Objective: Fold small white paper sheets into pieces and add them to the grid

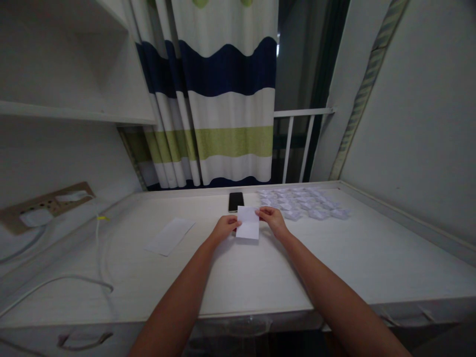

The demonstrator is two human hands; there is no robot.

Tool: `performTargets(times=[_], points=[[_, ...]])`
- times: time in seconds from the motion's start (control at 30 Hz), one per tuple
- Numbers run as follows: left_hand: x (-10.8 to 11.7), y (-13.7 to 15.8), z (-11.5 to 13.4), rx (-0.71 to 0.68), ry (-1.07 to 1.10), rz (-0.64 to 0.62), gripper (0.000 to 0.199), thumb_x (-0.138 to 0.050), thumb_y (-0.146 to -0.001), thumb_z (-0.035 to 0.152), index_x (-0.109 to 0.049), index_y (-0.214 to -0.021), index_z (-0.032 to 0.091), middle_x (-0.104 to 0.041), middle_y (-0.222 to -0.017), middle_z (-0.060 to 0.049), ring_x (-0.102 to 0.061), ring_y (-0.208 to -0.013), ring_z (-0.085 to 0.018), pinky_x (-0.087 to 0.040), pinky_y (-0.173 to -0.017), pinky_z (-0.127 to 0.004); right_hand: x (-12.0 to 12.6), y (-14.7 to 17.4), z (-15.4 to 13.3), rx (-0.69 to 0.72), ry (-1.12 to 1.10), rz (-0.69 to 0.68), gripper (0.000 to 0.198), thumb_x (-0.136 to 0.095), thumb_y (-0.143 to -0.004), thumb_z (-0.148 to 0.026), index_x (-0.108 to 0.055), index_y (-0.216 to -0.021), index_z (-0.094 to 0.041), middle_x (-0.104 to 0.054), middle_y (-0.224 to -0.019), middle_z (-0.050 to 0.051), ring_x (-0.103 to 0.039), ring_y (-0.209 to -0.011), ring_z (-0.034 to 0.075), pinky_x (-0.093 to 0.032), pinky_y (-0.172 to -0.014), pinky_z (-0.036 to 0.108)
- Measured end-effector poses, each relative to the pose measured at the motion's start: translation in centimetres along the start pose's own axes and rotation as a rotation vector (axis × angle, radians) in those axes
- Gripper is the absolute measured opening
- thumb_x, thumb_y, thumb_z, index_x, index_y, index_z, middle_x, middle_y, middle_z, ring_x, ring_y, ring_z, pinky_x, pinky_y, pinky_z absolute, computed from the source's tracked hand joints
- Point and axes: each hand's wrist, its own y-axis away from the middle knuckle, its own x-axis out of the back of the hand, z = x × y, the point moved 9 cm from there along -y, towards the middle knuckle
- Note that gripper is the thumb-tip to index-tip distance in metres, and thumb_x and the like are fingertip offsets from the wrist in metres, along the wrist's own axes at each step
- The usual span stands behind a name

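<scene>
A small white sheet of paper (248, 224) is held up over the desk, a faint crease running across it. My left hand (224, 227) pinches its left edge between thumb and fingers. On the opposite side, my right hand (274, 220) grips the upper right edge. Behind the sheet lies a black phone (236, 201), flat on the desk. Several folded white paper pieces (297, 202) stand in rows to the right of the phone, beyond my right hand. Left of my left hand, more white paper (171, 236) lies flat; whether it is one sheet or a stack I cannot tell.
The white desk (260, 282) meets a wall on the right and a curtain (234, 109) at the back. A power strip (48, 208) with plugs is at the left, its white cable (59, 278) trailing over the desk. A shelf (78, 113) overhangs the left side.
</scene>
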Motion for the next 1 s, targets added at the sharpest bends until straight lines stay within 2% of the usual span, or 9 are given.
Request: performTargets(times=[0.3,0.47,0.67,0.87,1.0], points=[[-0.2,-0.1,-0.1,0.018,0.009,-0.019,0.024,-0.068,-0.053,0.031,-0.061,-0.061,0.010,-0.059,-0.059,-0.003,-0.054,-0.056,-0.013,-0.042,-0.057,-0.026,0.2,-0.2,-0.1,0.046,0.022,0.002,0.029,-0.070,-0.048,-0.040,-0.061,-0.059,-0.016,-0.061,-0.057,-0.001,-0.055,-0.055,0.013,-0.046,-0.060,0.029],[-0.1,-0.2,-0.2,0.013,0.016,-0.016,0.025,-0.069,-0.052,0.032,-0.062,-0.063,0.010,-0.059,-0.060,-0.003,-0.053,-0.056,-0.013,-0.042,-0.056,-0.025,0.3,-0.1,-0.5,0.061,0.009,0.017,0.028,-0.070,-0.049,-0.038,-0.062,-0.065,-0.016,-0.063,-0.063,0.000,-0.056,-0.060,0.013,-0.046,-0.063,0.030],[-0.2,-0.3,-0.3,0.008,0.008,-0.029,0.028,-0.069,-0.051,0.035,-0.062,-0.062,0.010,-0.059,-0.059,-0.003,-0.054,-0.056,-0.013,-0.042,-0.056,-0.026,0.4,-0.2,-0.9,0.098,0.030,0.029,0.026,-0.070,-0.049,-0.039,-0.061,-0.061,-0.017,-0.062,-0.060,0.000,-0.054,-0.057,0.012,-0.045,-0.061,0.029],[0.4,-0.5,-0.8,0.022,0.032,0.019,0.028,-0.070,-0.050,0.034,-0.062,-0.063,0.010,-0.061,-0.060,-0.004,-0.055,-0.057,-0.014,-0.043,-0.057,-0.026,0.5,0.1,-0.8,0.027,-0.039,0.039,0.029,-0.066,-0.053,-0.042,-0.061,-0.067,-0.018,-0.060,-0.059,-0.002,-0.054,-0.055,0.010,-0.046,-0.061,0.028],[1.2,-0.3,-0.6,0.041,0.103,0.092,0.028,-0.069,-0.051,0.032,-0.063,-0.068,0.010,-0.064,-0.068,-0.005,-0.057,-0.062,-0.014,-0.044,-0.062,-0.027,-0.5,0.3,0.3,-0.078,-0.010,-0.053,0.029,-0.068,-0.052,-0.038,-0.062,-0.070,-0.017,-0.061,-0.060,-0.001,-0.056,-0.055,0.011,-0.046,-0.056,0.025]])
